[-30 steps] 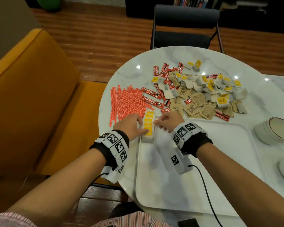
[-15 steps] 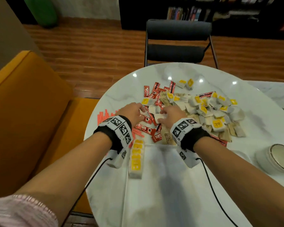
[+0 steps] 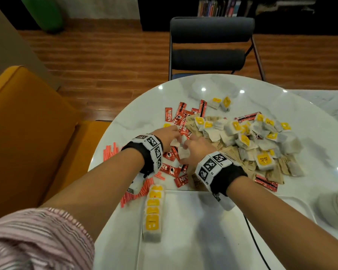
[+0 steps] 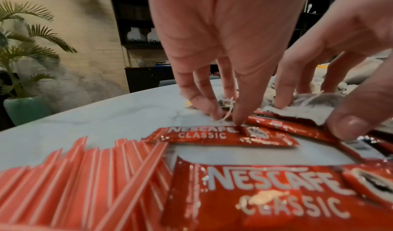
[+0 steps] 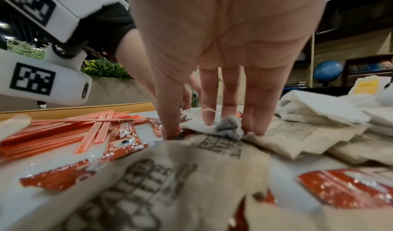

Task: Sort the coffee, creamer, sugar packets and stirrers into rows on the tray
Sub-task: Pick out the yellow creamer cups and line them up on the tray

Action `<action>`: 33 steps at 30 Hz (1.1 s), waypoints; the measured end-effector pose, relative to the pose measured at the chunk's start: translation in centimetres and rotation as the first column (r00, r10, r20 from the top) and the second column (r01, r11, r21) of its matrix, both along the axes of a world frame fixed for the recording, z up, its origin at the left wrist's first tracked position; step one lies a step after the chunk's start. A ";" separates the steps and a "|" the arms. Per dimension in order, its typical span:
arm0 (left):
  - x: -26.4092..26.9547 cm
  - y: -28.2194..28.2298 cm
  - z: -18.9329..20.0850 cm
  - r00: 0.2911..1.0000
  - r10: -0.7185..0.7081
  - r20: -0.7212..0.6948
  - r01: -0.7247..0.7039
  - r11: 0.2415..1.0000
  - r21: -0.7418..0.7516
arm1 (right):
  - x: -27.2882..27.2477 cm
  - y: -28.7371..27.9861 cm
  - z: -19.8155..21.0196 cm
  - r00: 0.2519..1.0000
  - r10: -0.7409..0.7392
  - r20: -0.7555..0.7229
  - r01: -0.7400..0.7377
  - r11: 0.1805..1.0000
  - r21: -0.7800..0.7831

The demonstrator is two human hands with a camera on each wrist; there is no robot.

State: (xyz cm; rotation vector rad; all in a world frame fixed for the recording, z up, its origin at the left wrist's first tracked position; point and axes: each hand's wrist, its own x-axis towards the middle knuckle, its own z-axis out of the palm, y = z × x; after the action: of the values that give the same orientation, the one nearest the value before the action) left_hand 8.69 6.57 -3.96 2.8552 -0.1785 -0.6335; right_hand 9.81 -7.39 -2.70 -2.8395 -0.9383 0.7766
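My left hand and right hand are both down in the near left part of the mixed pile. In the left wrist view my left hand pinches a small white packet with a string, its thumb tip touching a red coffee sachet. My right hand pinches a crumpled white packet between thumb and fingers. A row of yellow-labelled creamer packets lies along the left edge of the white tray. Orange stirrers lie left of the hands.
Red coffee sachets, brown sugar packets and yellow-labelled white packets are heaped on the round marble table. A cup stands at the right. A dark chair is beyond the table; an orange sofa is left.
Both hands left the creamer row on the tray and reached forward into the pile, where they now close on white packets. The head view has tilted up.
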 end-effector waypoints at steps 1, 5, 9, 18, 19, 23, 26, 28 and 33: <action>0.1 0.1 -0.1 1.000 0.007 -0.001 -0.007 1.000 0.007 | 0.0 -0.1 0.0 1.000 0.006 0.005 -0.006 1.000 0.003; 0.3 0.2 0.3 0.998 0.064 0.018 -0.064 0.998 0.003 | -0.2 -0.3 -0.3 0.996 0.049 0.074 -0.049 0.999 0.008; -0.5 0.1 1.3 0.981 0.157 0.112 -0.150 0.986 -0.074 | -0.2 -0.8 -0.3 0.996 0.022 0.084 -0.023 1.000 0.015; -6.7 0.0 3.8 0.859 0.512 0.018 -0.386 0.670 -0.635 | -1.8 -3.9 2.1 0.979 -0.192 0.068 0.155 0.919 0.362; -7.5 0.1 3.8 0.855 0.519 -0.003 -0.399 0.653 -0.644 | -2.4 -4.1 2.5 0.981 -0.184 0.067 0.145 0.911 0.386; -10.5 -0.1 4.2 0.841 0.540 -0.035 -0.441 0.646 -0.623 | -5.1 -4.6 3.8 0.972 -0.221 -0.079 0.234 0.879 0.415; -13.0 -1.1 4.8 0.827 0.516 -0.224 -0.495 0.478 -0.726 | -7.0 -4.6 3.9 0.962 -0.182 -0.202 0.254 0.866 0.430; -14.4 -1.5 4.6 0.811 0.519 -0.268 -0.528 0.456 -0.716 | -8.4 -4.5 3.9 0.963 -0.134 -0.233 0.227 0.869 0.439; -17.6 -2.1 3.9 0.791 0.516 -0.328 -0.576 0.450 -0.682 | -11.4 -4.1 3.0 0.923 -0.129 -0.363 0.295 0.841 0.453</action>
State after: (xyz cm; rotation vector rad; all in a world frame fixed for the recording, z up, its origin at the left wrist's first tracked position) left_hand -8.94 4.49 -0.02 1.8654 0.4104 -0.3743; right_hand -1.61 -11.51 0.30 -2.2283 -0.6381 0.7923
